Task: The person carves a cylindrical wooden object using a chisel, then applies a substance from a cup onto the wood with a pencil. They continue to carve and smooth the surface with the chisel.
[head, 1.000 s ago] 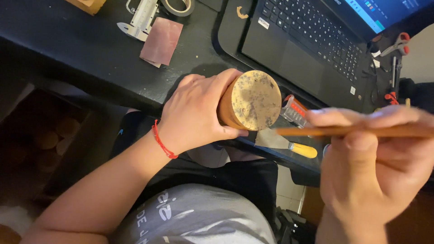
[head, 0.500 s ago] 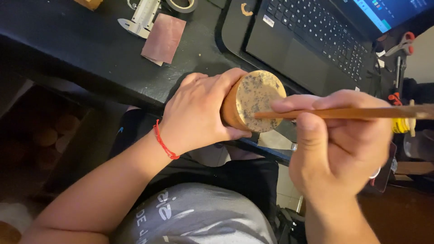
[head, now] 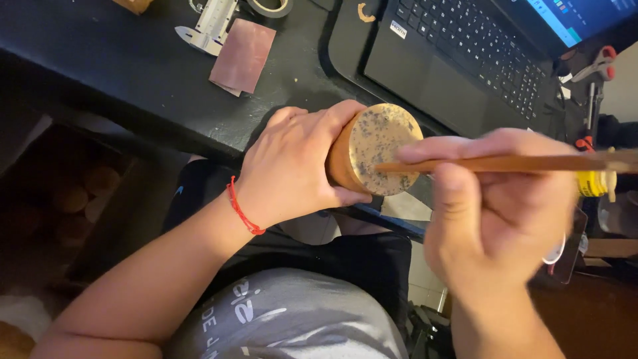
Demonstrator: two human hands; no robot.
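Desk (head: 133, 86): laptop (head: 458, 60) right; sandpaper sheet (head: 243, 55) left of it, caliper (head: 211, 26) just beside
Cylinder (head: 375, 149): before laptop, at desk edge

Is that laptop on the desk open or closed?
Open. The laptop shows its keyboard and trackpad, and the lit screen stands up at the top right, beyond the left hand.

speckled wooden cylinder (head: 382, 147), thin wooden stick (head: 505, 163) touching

Pretty dim room, warm light from above. Right hand (head: 498, 206) is motion-blurred, left hand (head: 292, 166) sharp. Deep shadow under the desk (head: 119, 73), laptop screen (head: 571, 13) glows bright.
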